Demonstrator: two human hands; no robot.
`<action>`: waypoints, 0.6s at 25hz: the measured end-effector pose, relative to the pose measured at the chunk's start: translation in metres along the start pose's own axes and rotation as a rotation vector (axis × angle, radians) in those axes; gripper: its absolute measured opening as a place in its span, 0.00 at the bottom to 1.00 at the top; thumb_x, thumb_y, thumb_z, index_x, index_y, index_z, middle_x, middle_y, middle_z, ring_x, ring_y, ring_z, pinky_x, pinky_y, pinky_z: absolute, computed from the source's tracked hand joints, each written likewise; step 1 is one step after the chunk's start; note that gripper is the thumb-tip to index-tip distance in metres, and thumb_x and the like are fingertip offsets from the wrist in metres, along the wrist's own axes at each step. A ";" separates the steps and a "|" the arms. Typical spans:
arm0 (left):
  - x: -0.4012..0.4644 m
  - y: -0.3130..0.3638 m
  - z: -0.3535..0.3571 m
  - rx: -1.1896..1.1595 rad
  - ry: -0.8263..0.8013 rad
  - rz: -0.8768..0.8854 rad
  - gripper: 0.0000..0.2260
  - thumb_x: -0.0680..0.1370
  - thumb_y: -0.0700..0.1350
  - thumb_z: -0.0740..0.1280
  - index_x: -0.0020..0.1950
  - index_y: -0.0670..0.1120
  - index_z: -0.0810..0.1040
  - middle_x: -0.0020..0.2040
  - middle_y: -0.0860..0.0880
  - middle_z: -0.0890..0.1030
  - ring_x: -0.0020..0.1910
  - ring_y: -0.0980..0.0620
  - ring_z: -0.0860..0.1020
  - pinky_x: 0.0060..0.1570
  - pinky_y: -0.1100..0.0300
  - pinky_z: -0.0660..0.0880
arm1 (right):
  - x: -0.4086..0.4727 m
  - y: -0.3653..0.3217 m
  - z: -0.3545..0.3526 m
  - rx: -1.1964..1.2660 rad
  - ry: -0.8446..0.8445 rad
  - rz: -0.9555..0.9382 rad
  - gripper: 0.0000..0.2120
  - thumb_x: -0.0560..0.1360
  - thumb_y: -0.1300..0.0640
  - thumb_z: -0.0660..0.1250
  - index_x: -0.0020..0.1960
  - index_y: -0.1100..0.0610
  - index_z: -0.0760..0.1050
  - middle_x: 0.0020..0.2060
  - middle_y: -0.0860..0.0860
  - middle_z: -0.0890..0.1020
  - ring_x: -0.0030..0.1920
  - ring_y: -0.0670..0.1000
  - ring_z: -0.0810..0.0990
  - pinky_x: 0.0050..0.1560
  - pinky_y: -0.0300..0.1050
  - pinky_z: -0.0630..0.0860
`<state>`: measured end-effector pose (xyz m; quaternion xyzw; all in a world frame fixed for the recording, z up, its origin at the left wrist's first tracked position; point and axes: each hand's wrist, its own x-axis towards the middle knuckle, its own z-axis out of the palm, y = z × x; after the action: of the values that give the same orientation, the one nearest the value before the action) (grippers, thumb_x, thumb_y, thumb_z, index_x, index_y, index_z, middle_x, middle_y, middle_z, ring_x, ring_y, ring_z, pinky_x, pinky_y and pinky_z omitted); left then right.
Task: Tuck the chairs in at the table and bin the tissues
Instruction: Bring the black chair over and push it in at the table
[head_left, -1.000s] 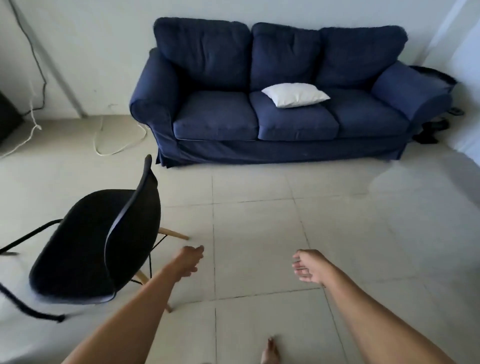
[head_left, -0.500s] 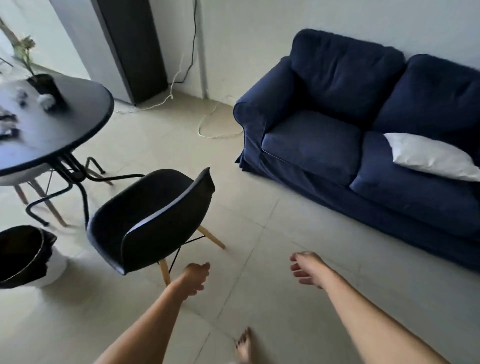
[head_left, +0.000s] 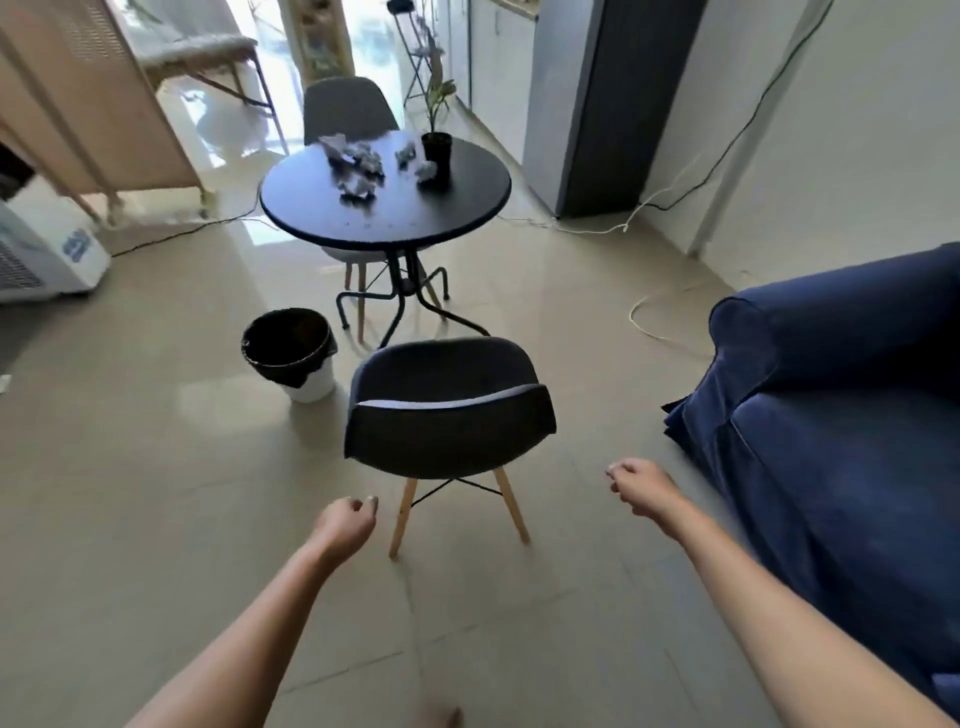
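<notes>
A dark shell chair (head_left: 447, 426) on wooden legs stands pulled out from the round black table (head_left: 311, 208), its back toward me. A second grey chair (head_left: 345, 111) sits at the table's far side. Several crumpled tissues (head_left: 356, 166) lie on the tabletop next to a small potted plant (head_left: 436, 145). A bin (head_left: 291, 353) with a black liner stands on the floor left of the near chair. My left hand (head_left: 345, 525) hangs below the chair's left side, fingers curled, holding nothing. My right hand (head_left: 641, 486) hovers to the chair's right, also curled and holding nothing.
A blue sofa (head_left: 831, 415) fills the right side. Cables (head_left: 644, 317) trail over the tiled floor by the wall and behind the table. A white appliance (head_left: 41, 254) stands at the left, a wooden screen (head_left: 88, 104) behind it.
My view has swung left from the sofa toward the table. The near chair now stands straight ahead. Both hands keep the same curled pose in front of me.
</notes>
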<state>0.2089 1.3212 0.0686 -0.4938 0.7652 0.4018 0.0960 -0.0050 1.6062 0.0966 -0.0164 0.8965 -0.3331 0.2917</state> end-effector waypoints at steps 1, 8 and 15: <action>-0.005 0.006 -0.004 -0.034 0.110 0.038 0.17 0.80 0.51 0.57 0.39 0.42 0.76 0.42 0.40 0.79 0.41 0.44 0.76 0.45 0.51 0.75 | 0.004 -0.011 -0.008 -0.054 0.010 -0.075 0.13 0.78 0.54 0.57 0.49 0.61 0.77 0.44 0.56 0.79 0.44 0.55 0.75 0.44 0.43 0.69; -0.042 0.077 -0.014 0.156 0.482 0.522 0.24 0.79 0.54 0.57 0.75 0.51 0.59 0.76 0.47 0.63 0.75 0.46 0.60 0.74 0.47 0.61 | -0.001 -0.088 -0.005 -0.354 0.140 -0.710 0.22 0.78 0.53 0.59 0.71 0.56 0.67 0.73 0.57 0.65 0.75 0.58 0.57 0.76 0.52 0.53; -0.011 0.084 -0.014 0.413 0.405 0.557 0.25 0.81 0.57 0.48 0.76 0.59 0.43 0.79 0.54 0.43 0.77 0.55 0.39 0.76 0.53 0.41 | -0.005 -0.106 0.059 -0.521 0.035 -0.887 0.29 0.80 0.46 0.52 0.77 0.49 0.46 0.78 0.49 0.43 0.77 0.51 0.36 0.75 0.50 0.36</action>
<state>0.1475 1.3343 0.1276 -0.3071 0.9378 0.1448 -0.0722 0.0135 1.4901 0.1277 -0.4618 0.8612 -0.1904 0.0937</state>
